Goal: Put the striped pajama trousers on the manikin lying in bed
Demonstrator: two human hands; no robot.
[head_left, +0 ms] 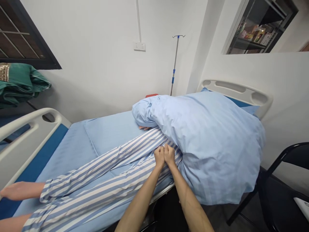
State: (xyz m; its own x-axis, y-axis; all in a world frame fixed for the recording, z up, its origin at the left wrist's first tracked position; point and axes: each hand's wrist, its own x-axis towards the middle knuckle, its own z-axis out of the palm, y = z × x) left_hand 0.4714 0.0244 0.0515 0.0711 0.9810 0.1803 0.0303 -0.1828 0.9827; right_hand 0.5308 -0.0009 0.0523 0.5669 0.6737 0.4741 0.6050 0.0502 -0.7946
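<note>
Side by side, my left hand [159, 156] and my right hand [169, 154] are closed into fists at the upper thigh of the blue-and-white striped trousers [116, 187]. Both appear to grip the trouser fabric, though the fingertips are hidden. The trousers are on a figure lying on its back on the bed, with a bare foot [21, 190] toward the left end. A bunched light blue quilt [207, 135] covers the upper body and spills over the near bed edge. From under the quilt's far side peek the fingers [144, 128] of the lying figure.
The bed's footboard [36, 129] stands at left and its headboard [238, 88] at back right. Against the wall rises an IV pole [175, 64]. A black chair [277, 187] is close on the right. Green folded cloth [21, 83] lies at far left.
</note>
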